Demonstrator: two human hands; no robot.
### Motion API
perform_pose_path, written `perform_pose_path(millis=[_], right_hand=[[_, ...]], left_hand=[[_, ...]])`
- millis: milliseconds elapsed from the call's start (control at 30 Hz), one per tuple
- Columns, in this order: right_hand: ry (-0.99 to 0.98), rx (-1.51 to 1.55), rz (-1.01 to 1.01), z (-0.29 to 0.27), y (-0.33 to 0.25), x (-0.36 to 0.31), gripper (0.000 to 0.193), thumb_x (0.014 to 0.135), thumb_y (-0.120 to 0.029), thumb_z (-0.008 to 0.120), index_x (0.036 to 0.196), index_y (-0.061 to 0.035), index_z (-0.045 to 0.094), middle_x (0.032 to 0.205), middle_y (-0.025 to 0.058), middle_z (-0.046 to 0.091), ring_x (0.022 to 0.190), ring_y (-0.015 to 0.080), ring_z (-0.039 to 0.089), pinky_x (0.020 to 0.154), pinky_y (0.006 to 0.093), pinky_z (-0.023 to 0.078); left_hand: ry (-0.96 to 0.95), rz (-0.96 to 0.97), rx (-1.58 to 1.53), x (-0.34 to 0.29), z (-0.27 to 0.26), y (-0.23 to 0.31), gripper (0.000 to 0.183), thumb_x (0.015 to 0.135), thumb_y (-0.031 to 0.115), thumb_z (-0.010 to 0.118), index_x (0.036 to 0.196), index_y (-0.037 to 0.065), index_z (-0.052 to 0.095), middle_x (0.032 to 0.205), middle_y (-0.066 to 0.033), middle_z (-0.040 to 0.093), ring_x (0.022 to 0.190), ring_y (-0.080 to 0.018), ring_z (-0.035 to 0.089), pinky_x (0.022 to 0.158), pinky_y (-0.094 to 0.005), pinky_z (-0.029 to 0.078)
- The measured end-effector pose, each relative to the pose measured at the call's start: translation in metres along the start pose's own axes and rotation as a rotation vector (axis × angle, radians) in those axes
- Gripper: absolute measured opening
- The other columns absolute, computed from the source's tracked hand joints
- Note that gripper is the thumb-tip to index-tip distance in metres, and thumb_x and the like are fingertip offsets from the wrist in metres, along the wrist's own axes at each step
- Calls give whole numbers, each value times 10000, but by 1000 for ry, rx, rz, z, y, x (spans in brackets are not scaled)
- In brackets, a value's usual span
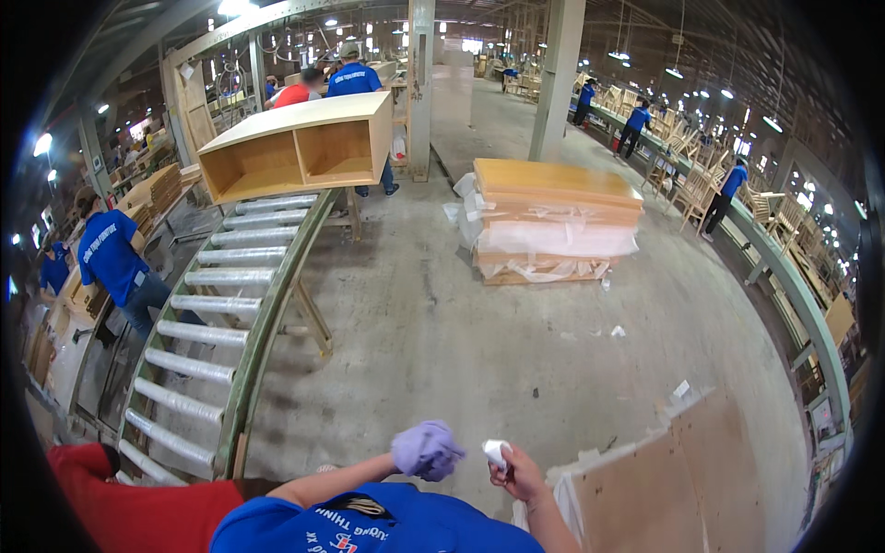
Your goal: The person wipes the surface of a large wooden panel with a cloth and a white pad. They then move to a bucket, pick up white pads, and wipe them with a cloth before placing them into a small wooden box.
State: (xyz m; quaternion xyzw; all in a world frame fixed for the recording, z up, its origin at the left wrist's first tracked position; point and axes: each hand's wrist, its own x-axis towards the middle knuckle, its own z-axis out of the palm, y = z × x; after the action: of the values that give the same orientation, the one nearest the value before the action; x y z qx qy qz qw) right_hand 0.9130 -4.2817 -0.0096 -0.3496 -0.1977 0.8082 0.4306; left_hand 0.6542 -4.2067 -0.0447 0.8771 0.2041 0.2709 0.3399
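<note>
My left hand [427,451] is covered in bunched purple fabric that looks like a glove. Its fingers seem curled in, and whatever they may hold is hidden. To its right, across a small gap, my bare right hand [519,475] grips a small white object [496,452] that sticks up between thumb and fingers. Its exact kind is too small to tell. Both hands are in front of my blue shirt, above the concrete floor [406,341].
A roller conveyor [214,302] runs away on the left, with a two-compartment wooden cabinet [304,138] on its far end. A person in red [157,502] is close at my left. Wrapped wooden panels [558,221] are stacked ahead. A brown board [664,479] lies at the lower right.
</note>
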Motion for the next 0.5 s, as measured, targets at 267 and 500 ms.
perform_pose_path(millis=[267, 500], right_hand=[[386, -412, -290, -47, -104, 111, 239, 950, -262, 493, 1058, -60, 563, 661, -23, 489, 487, 40, 378, 428, 190, 290], [394, -605, -307, -126, -274, 242, 251, 949, -248, 500, 1038, -39, 608, 752, 11, 586, 566, 66, 492, 521, 230, 406]], left_hand=[[-411, -297, -875, 215, -29, -75, 215, 800, 222, 666, 904, 35, 647, 834, -66, 625, 769, -158, 588, 684, -285, 473], [-369, -442, -822, 390, -66, -182, 257, 873, 273, 585, 929, 28, 644, 776, -42, 639, 746, -103, 582, 637, -254, 471]])
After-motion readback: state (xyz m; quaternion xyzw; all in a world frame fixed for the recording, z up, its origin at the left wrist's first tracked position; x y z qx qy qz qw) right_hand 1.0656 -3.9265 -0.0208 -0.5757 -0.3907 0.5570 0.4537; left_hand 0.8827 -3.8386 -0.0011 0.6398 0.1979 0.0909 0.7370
